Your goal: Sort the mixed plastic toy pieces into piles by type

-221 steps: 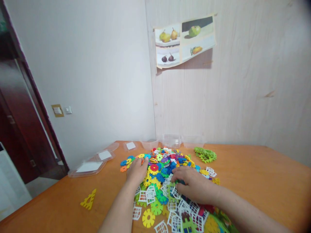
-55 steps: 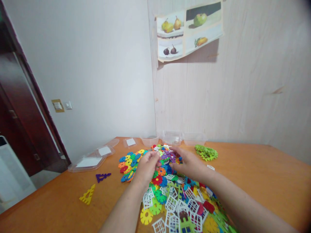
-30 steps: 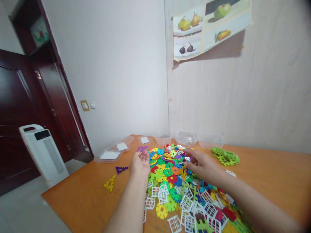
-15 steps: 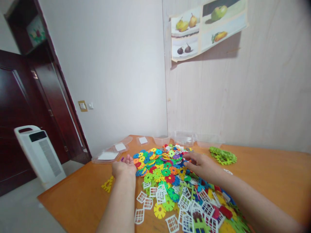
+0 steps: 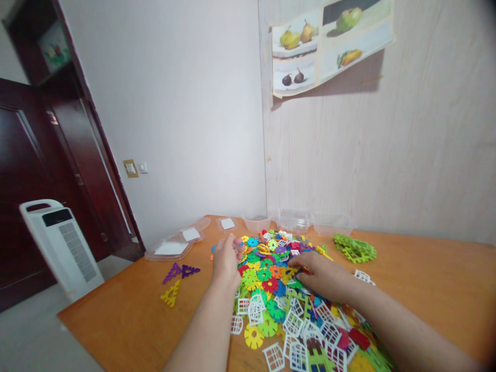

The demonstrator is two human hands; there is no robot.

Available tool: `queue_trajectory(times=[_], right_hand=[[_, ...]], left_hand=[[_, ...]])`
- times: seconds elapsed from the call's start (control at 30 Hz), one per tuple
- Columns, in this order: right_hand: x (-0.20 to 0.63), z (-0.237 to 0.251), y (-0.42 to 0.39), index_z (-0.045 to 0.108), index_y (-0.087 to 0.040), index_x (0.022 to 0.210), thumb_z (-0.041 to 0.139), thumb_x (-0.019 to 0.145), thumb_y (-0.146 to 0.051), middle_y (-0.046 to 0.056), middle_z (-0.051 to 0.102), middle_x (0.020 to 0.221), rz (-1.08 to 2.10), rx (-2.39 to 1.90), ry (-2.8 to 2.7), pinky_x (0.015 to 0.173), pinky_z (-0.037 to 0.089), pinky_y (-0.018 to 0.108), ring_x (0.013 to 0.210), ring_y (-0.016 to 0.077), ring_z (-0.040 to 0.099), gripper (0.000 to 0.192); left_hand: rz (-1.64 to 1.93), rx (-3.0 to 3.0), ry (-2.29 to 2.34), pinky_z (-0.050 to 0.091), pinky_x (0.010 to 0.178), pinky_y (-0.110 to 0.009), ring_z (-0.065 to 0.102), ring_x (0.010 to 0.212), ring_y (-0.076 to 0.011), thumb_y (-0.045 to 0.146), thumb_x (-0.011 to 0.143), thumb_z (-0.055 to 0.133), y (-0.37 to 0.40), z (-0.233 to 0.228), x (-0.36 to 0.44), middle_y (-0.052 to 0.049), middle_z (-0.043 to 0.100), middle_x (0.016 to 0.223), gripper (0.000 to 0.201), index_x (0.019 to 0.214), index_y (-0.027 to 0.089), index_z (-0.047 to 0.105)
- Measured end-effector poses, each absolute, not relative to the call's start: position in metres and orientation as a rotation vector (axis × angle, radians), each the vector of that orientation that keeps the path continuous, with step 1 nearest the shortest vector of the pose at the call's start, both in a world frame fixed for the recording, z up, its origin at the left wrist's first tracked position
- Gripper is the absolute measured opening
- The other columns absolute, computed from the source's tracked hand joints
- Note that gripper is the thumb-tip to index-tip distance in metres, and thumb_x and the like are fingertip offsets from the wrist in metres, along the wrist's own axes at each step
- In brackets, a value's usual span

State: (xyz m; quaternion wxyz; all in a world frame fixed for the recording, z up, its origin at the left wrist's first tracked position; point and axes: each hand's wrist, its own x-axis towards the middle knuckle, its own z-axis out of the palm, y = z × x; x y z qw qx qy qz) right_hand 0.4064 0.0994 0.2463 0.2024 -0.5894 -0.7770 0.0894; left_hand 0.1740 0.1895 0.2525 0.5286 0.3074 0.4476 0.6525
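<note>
A heap of colourful plastic snowflake discs (image 5: 265,263) and other flat pieces covers the middle of the table. My left hand (image 5: 228,258) is at the heap's left side, fingers loosely curled and apart; I see nothing held in it. Over the right part of the heap is my right hand (image 5: 318,271), thumb and forefinger apart beside a yellow triangular piece (image 5: 287,274). Left of the heap lie two purple triangular pieces (image 5: 189,271) and another yellow triangular piece (image 5: 170,293). White window-shaped pieces (image 5: 293,323) are scattered at the near side.
Clear plastic containers (image 5: 294,219) stand along the wall at the back. Lids with white labels (image 5: 170,249) lie at the back left. A stack of green lattice pieces (image 5: 354,248) sits at the back right. Beyond the table's left edge is a white upright appliance (image 5: 64,248).
My left hand has moved right to the heap, away from the purple pieces, which now show on the table. My right hand has come closer, down toward the yellow triangular piece in the heap.
</note>
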Motion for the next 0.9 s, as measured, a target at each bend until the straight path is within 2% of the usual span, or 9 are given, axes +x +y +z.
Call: queue_trajectory(times=[0.1, 0.27, 0.43, 0.6, 0.73, 0.9], right_hand=[[0.406, 0.248, 0.101, 0.074, -0.026, 0.098, 0.054, 0.08, -0.02, 0.004, 0.074, 0.096, 0.219, -1.638, -2.183, 0.081, 0.047, 0.032, 0.091, 0.0234, 0.066, 0.028], [0.404, 0.249, 0.1, 0.072, -0.027, 0.106, 0.057, 0.078, -0.018, 0.004, 0.074, 0.101, 0.227, -1.616, -2.18, 0.08, 0.045, 0.03, 0.093, 0.0229, 0.065, 0.034], [0.402, 0.252, 0.099, 0.073, -0.024, 0.088, 0.053, 0.083, -0.022, 0.004, 0.073, 0.087, 0.218, -1.666, -2.142, 0.07, 0.043, 0.027, 0.081, 0.0205, 0.064, 0.021], [0.401, 0.251, 0.096, 0.071, -0.026, 0.106, 0.058, 0.079, -0.022, 0.005, 0.073, 0.098, 0.173, -1.67, -2.135, 0.072, 0.042, 0.027, 0.088, 0.0222, 0.064, 0.031], [0.399, 0.251, 0.097, 0.071, -0.023, 0.089, 0.052, 0.084, -0.021, 0.005, 0.073, 0.089, 0.167, -1.705, -2.119, 0.068, 0.039, 0.026, 0.083, 0.0201, 0.063, 0.02], [0.401, 0.254, 0.101, 0.063, -0.02, 0.074, 0.048, 0.089, -0.028, 0.003, 0.067, 0.075, 0.177, -1.657, -2.026, 0.063, 0.036, 0.025, 0.07, 0.0163, 0.058, 0.022]], left_hand=[[1.414, 1.067, 1.064, 0.041, 0.059, -0.023, 0.061, 0.062, -0.0119, 0.04, 0.077, 0.067, 0.176, 0.253, 0.188, -0.003, 0.069, 0.078, 0.024, 0.082, 0.017, 0.063], [1.146, 1.563, 1.014, 0.044, 0.066, -0.026, 0.061, 0.068, -0.0154, 0.04, 0.082, 0.06, 0.159, 0.252, 0.2, -0.002, 0.068, 0.077, 0.022, 0.077, 0.019, 0.063], [1.082, 1.74, 1.007, 0.041, 0.064, -0.025, 0.06, 0.072, -0.0169, 0.04, 0.083, 0.059, 0.157, 0.247, 0.202, -0.001, 0.066, 0.078, 0.022, 0.081, 0.02, 0.065], [1.046, 1.819, 0.966, 0.041, 0.064, -0.025, 0.056, 0.07, -0.0161, 0.037, 0.083, 0.06, 0.155, 0.249, 0.2, 0.0, 0.064, 0.074, 0.018, 0.082, 0.02, 0.067], [1.022, 1.864, 0.912, 0.045, 0.075, -0.028, 0.061, 0.081, -0.0187, 0.03, 0.082, 0.061, 0.154, 0.245, 0.203, -0.003, 0.068, 0.086, 0.015, 0.089, 0.021, 0.07], [1.046, 1.954, 0.906, 0.046, 0.084, -0.031, 0.063, 0.09, -0.0212, 0.029, 0.079, 0.067, 0.157, 0.237, 0.204, -0.006, 0.069, 0.098, 0.025, 0.103, 0.024, 0.072]])
